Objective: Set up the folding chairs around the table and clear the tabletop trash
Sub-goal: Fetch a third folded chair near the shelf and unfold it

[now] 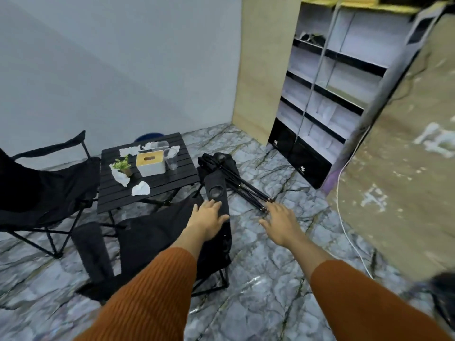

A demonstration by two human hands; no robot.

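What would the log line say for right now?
left hand: flat on open chair's armrest | right hand: open, reaching toward folded chair on floor | table: crumpled tissues not cleared

Counter (157, 185): we see it left of centre, before the wall.
On counter: tissue box (150, 163) mid; plant (122, 166) to its left; cups (171, 157) to its right; crumpled tissues (140, 188) around.
Left: open chair (44, 193).
Before counter: second chair (157, 239).
Right: folded chair (236, 180) on floor; shelf (327, 94) behind.
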